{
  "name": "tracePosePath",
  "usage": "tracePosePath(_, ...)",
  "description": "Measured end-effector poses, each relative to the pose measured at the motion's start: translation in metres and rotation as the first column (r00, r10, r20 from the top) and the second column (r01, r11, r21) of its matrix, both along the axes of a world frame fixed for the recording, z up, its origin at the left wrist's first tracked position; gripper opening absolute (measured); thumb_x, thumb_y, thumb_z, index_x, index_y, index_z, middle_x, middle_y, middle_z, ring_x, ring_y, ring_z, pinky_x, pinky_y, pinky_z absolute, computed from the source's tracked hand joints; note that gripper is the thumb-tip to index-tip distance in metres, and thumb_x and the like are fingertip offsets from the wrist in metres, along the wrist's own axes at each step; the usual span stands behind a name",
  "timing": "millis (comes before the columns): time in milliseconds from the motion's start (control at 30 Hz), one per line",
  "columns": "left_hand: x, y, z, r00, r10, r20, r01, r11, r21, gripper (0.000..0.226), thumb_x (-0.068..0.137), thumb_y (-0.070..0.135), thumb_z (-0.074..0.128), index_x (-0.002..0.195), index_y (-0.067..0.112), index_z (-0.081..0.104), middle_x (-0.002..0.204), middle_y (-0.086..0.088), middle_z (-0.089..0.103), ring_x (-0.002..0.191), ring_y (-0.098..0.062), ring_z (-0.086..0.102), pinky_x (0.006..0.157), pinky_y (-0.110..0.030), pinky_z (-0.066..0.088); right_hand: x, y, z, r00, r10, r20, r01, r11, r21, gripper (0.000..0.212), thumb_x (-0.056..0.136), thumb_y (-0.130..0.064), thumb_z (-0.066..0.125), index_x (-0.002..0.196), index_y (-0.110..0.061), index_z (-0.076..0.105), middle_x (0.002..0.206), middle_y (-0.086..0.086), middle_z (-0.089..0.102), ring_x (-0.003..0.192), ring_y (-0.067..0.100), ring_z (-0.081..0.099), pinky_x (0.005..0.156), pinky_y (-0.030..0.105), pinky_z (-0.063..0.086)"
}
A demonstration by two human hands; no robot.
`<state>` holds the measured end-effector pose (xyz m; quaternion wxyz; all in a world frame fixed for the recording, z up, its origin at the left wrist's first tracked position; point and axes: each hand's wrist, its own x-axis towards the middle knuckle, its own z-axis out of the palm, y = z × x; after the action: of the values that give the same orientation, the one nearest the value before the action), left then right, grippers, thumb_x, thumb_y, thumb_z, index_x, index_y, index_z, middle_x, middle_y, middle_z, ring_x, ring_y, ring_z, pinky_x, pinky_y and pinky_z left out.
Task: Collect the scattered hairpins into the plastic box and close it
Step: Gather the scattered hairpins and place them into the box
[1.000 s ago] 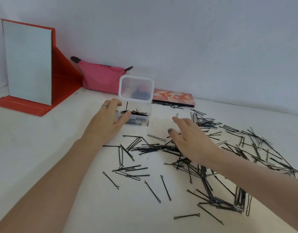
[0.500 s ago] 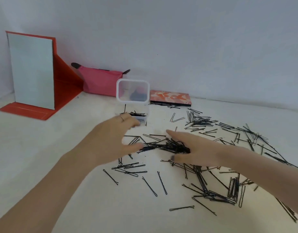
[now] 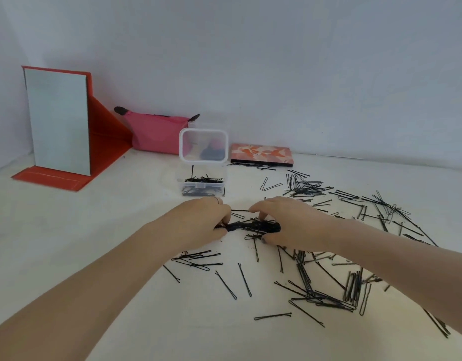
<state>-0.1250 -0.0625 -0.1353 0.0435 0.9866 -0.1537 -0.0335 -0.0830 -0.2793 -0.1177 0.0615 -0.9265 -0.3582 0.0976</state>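
A clear plastic box stands open on the white table, its hinged lid upright, with several black hairpins inside. Just in front of it, my left hand and my right hand press together from both sides on a dense bundle of hairpins lying on the table. Both hands curl their fingers around the bundle's ends. Many more loose hairpins lie scattered to the right and in front of the hands.
A red folding mirror stands at the back left. A pink pouch lies against the wall behind the box. A flat orange patterned case sits to the box's right. The white table stretches bare to the left.
My left hand left the box and came toward me to the pile. My right hand swept pins leftward; both hands now close on a gathered bundle.
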Motion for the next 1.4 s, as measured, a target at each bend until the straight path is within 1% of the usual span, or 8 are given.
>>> tracePosePath(167, 0.0, 0.004, 0.009, 0.999, 0.016, -0.04, -0.011, 0.993, 0.116, 0.037, 0.089, 0.048, 0.056, 0.117, 0.025, 0.054, 0.112, 0.008, 0.051, 0.104, -0.015, 0.053, 0.085, -0.034, 0.049, -0.003, 0.006, -0.002, 0.999, -0.044, -0.03, 0.045, 0.999, 0.021, 0.058, 0.087, -0.02, 0.063, 0.14, -0.028, 0.041, 0.115, -0.004, 0.057, 0.103, 0.015, 0.052, 0.088, 0.031, 0.048)
tracePosePath(333, 0.004, 0.001, 0.013, 0.998, -0.035, -0.061, 0.047, 0.98, 0.193, 0.023, 0.091, 0.038, 0.055, 0.109, 0.024, 0.06, 0.105, 0.008, 0.053, 0.101, -0.017, 0.055, 0.082, -0.033, 0.048, -0.004, 0.01, -0.007, 0.998, -0.06, -0.023, 0.061, 0.997, 0.052, 0.053, 0.085, -0.01, 0.059, 0.135, -0.023, 0.047, 0.113, 0.0, 0.06, 0.104, 0.018, 0.054, 0.089, 0.033, 0.05)
tracePosePath(467, 0.003, -0.002, 0.012, 0.996, -0.063, -0.057, 0.074, 0.976, 0.206, 0.013, 0.093, 0.029, 0.051, 0.102, 0.023, 0.059, 0.105, 0.007, 0.056, 0.1, -0.016, 0.055, 0.083, -0.034, 0.048, -0.006, 0.01, -0.012, 0.994, -0.105, -0.02, 0.106, 0.993, 0.06, 0.037, 0.082, -0.006, 0.055, 0.114, -0.023, 0.06, 0.107, 0.001, 0.061, 0.094, 0.021, 0.06, 0.083, 0.036, 0.054)
tracePosePath(733, 0.002, -0.006, 0.009, 0.993, -0.087, -0.077, 0.107, 0.944, 0.311, 0.02, 0.1, 0.028, 0.042, 0.11, 0.014, 0.051, 0.112, -0.002, 0.053, 0.1, -0.022, 0.056, 0.082, -0.034, 0.047, -0.005, 0.015, 0.0, 0.994, -0.09, -0.056, 0.092, 0.995, 0.037, 0.03, 0.08, -0.006, 0.056, 0.102, -0.019, 0.07, 0.097, -0.001, 0.066, 0.09, 0.019, 0.062, 0.081, 0.035, 0.055)
tracePosePath(967, -0.001, 0.003, 0.011, 0.988, -0.149, -0.027, 0.15, 0.949, 0.277, 0.015, 0.101, 0.029, 0.041, 0.106, 0.017, 0.049, 0.105, 0.001, 0.054, 0.083, -0.017, 0.041, 0.078, -0.033, 0.042, 0.019, 0.018, 0.042, 0.98, -0.135, -0.144, 0.149, 0.985, 0.092, 0.021, 0.077, -0.012, 0.07, 0.094, -0.023, 0.075, 0.078, -0.013, 0.071, 0.069, -0.001, 0.063, 0.064, 0.013, 0.049)
tracePosePath(1133, -0.001, 0.014, 0.017, 0.988, -0.156, -0.004, 0.155, 0.972, 0.18, 0.008, 0.1, 0.033, 0.044, 0.101, 0.025, 0.048, 0.099, 0.006, 0.053, 0.094, -0.018, 0.052, 0.079, -0.031, 0.043, 0.05, 0.046, 0.077, 0.984, -0.127, -0.123, 0.153, 0.961, 0.229, 0.017, 0.075, -0.012, 0.075, 0.09, -0.019, 0.076, 0.073, -0.002, 0.075, 0.066, 0.01, 0.07, 0.07, 0.021, 0.054)
tracePosePath(1300, 0.005, 0.035, 0.03, 0.993, -0.121, -0.009, 0.122, 0.983, 0.136, 0.012, 0.099, 0.034, 0.046, 0.101, 0.024, 0.054, 0.097, 0.006, 0.058, 0.09, -0.015, 0.053, 0.081, -0.031, 0.045, 0.073, 0.094, 0.081, 0.996, -0.07, -0.049, 0.08, 0.97, 0.231, 0.019, 0.074, -0.011, 0.073, 0.091, -0.016, 0.076, 0.071, 0.003, 0.072, 0.056, 0.01, 0.059, 0.052, 0.017, 0.046)
tracePosePath(1400, 0.007, 0.046, 0.037, 0.992, -0.123, 0.001, 0.121, 0.979, 0.164, 0.012, 0.099, 0.035, 0.045, 0.101, 0.025, 0.052, 0.095, 0.008, 0.055, 0.086, -0.014, 0.051, 0.079, -0.029, 0.044, 0.082, 0.123, 0.076, 0.999, -0.033, -0.007, 0.034, 0.976, 0.216, 0.022, 0.076, -0.009, 0.071, 0.097, -0.011, 0.075, 0.084, 0.007, 0.075, 0.069, 0.017, 0.065, 0.065, 0.022, 0.052)
